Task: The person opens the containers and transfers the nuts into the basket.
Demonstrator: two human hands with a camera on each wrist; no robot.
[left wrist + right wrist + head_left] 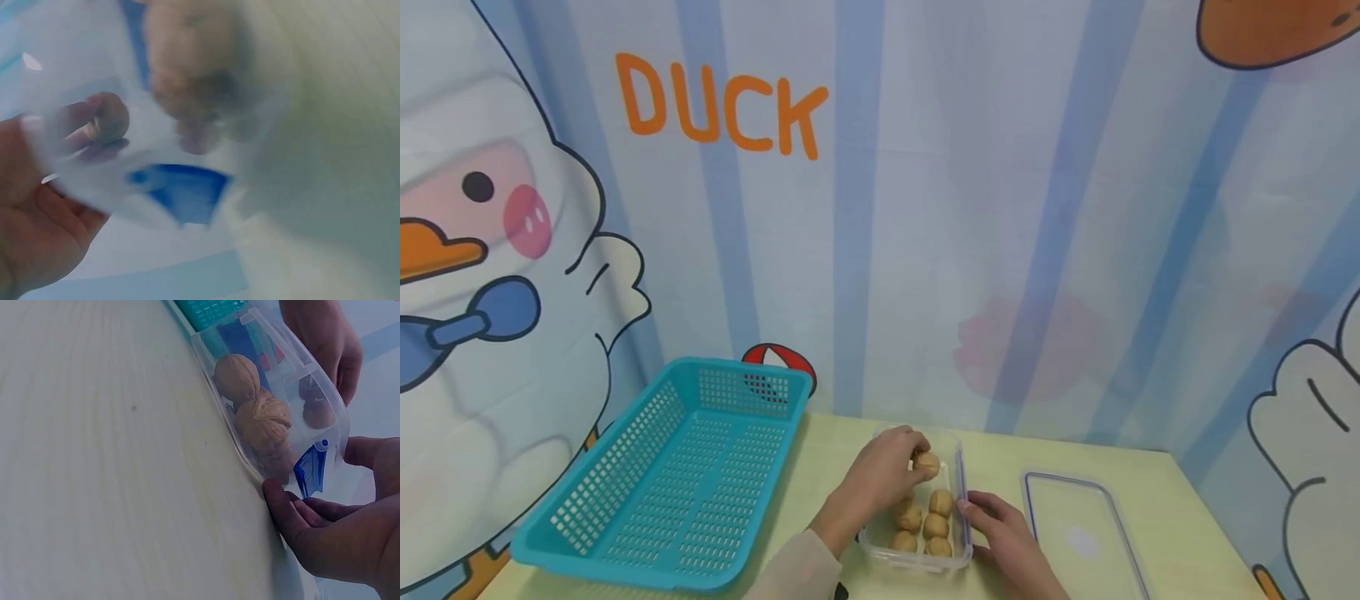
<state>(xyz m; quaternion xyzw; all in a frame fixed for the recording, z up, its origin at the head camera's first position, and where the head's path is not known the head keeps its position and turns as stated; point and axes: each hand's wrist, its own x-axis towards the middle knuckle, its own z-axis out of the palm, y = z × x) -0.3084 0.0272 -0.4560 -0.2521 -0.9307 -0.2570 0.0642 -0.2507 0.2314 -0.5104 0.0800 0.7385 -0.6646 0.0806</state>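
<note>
A clear plastic container (pixel 958 560) with blue-edged clips stands on the table, holding several walnuts (pixel 936 526) in two rows. My left hand (pixel 880 471) reaches into its far part and pinches one walnut (pixel 927 465) between thumb and fingers. Through the wall in the left wrist view, that walnut (pixel 114 119) shows among the fingertips. At the right side, my right hand (pixel 1006 533) grips the container's wall. The right wrist view has the thumb and fingers of the right hand (pixel 340 534) about the container's edge near a blue clip (pixel 311 469).
A turquoise plastic basket (pixel 752 467) with perforated sides stands to the left on the pale yellow table (pixel 827 467). Right of the container lies a clear lid (pixel 1078 500) with a blue-purple rim. Behind the table hangs a striped duck-print curtain (pixel 925 208).
</note>
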